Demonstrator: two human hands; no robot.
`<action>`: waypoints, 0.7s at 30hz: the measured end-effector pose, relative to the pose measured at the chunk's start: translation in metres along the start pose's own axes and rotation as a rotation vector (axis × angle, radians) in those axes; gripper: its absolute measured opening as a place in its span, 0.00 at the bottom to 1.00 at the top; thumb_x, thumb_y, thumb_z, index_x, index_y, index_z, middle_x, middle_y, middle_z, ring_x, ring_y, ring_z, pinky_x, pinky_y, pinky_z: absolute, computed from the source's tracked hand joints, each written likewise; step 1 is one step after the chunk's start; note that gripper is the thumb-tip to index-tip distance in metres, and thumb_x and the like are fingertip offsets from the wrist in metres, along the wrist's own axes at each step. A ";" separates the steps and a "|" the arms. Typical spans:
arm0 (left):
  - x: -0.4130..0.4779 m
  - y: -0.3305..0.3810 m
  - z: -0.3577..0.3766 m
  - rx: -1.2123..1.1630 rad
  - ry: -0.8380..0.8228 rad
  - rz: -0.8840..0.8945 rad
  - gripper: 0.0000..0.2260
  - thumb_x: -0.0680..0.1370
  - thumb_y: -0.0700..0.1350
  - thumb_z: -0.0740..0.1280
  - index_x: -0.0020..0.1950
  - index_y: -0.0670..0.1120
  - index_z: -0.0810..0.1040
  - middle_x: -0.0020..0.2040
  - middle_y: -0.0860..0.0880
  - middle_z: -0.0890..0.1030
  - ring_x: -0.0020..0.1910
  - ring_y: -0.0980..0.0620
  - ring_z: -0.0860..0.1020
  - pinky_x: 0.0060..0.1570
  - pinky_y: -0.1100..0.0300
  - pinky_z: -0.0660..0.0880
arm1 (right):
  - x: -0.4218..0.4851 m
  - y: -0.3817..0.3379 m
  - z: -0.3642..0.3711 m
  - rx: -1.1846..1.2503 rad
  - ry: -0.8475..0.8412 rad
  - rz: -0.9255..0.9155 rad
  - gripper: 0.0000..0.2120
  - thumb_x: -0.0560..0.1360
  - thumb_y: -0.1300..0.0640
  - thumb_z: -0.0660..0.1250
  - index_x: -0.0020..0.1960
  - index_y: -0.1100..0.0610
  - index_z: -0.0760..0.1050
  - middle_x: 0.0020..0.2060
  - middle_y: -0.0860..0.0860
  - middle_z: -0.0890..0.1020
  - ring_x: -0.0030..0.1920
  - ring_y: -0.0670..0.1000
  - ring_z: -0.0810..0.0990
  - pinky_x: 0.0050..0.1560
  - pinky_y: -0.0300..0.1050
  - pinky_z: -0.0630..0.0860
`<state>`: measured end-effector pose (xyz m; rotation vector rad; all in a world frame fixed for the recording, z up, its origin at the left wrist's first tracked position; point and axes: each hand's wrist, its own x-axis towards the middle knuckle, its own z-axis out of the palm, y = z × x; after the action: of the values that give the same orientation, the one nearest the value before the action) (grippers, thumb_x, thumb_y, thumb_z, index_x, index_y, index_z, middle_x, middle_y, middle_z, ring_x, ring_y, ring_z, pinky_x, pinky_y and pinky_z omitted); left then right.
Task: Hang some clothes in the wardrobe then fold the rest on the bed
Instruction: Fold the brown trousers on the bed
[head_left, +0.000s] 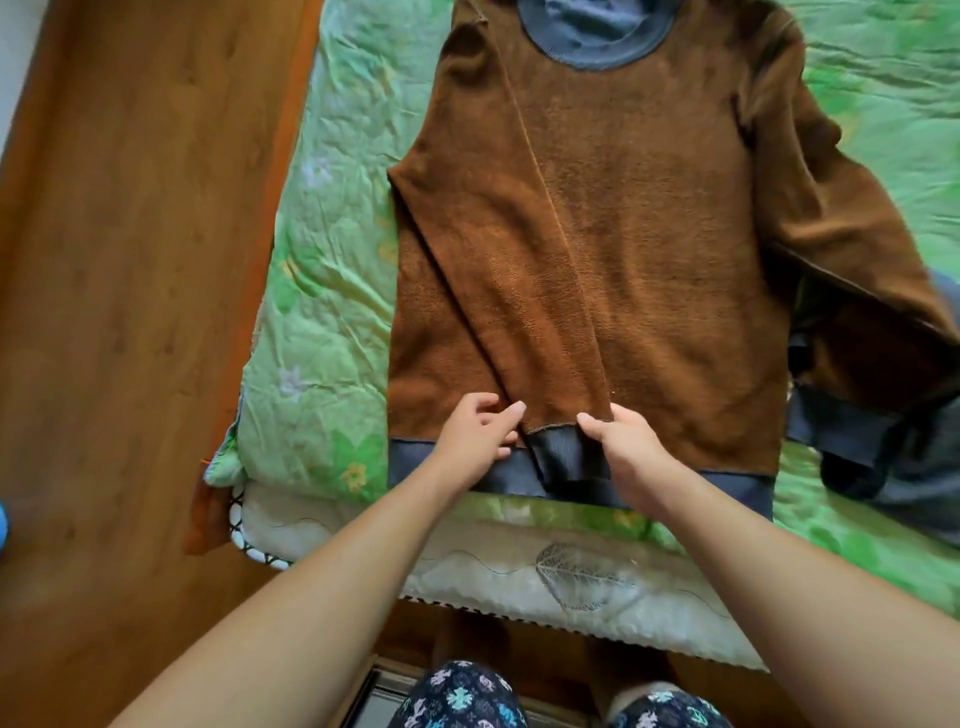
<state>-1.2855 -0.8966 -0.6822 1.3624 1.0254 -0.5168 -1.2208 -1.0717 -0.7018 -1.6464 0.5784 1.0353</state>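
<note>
head view. brown sweater (649, 234) flat on green quilt (322, 260), collar away, blue hem (415, 462) at near bed edge. folded sleeve (519, 286) laid diagonally across the body, its blue cuff (566, 457) overlapping the hem. other sleeve (841, 249) not yet folded, splayed off to the right and draped partly over dark clothes (924, 467).

left hand (478, 436): fingers loosely bent, resting on the sleeve's left edge just above the cuff; pinching or only touching, cannot tell. right hand (634, 452): thumb + forefinger nipping the sleeve's right edge at the cuff seam, other fingers tucked under.

step in hand, judged: squaring the folded sleeve before the next fold. to do well: tug cuff gently toward hem so sleeve lies taut w/o ridges; keep its edges inside the body outline; smooth flat w/ palms, fleece thick so creases will bulk up. then same for other sleeve, lifting it clear of the dark clothes first.
</note>
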 end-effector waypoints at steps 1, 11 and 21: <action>0.001 0.003 0.014 -0.095 -0.016 -0.073 0.19 0.78 0.50 0.71 0.66 0.45 0.71 0.56 0.46 0.82 0.53 0.50 0.83 0.56 0.53 0.79 | -0.002 -0.001 0.001 0.121 -0.040 0.051 0.08 0.79 0.60 0.67 0.57 0.57 0.81 0.54 0.57 0.86 0.58 0.60 0.83 0.64 0.63 0.76; -0.009 -0.001 0.005 -0.019 0.274 0.235 0.09 0.74 0.44 0.75 0.53 0.47 0.80 0.46 0.50 0.86 0.48 0.52 0.84 0.53 0.55 0.79 | -0.018 0.001 0.017 0.061 -0.196 0.003 0.08 0.78 0.59 0.69 0.56 0.58 0.81 0.52 0.57 0.86 0.55 0.60 0.84 0.59 0.62 0.80; -0.002 -0.021 0.008 0.449 0.322 0.189 0.25 0.73 0.46 0.74 0.65 0.49 0.66 0.52 0.48 0.80 0.51 0.47 0.79 0.50 0.53 0.75 | -0.011 0.020 -0.030 -0.666 -0.073 -0.100 0.09 0.79 0.51 0.63 0.43 0.53 0.74 0.35 0.53 0.84 0.35 0.57 0.84 0.43 0.58 0.83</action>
<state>-1.3010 -0.9084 -0.6932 1.9701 1.0599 -0.4062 -1.2319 -1.1079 -0.7011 -2.1710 0.0902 1.2895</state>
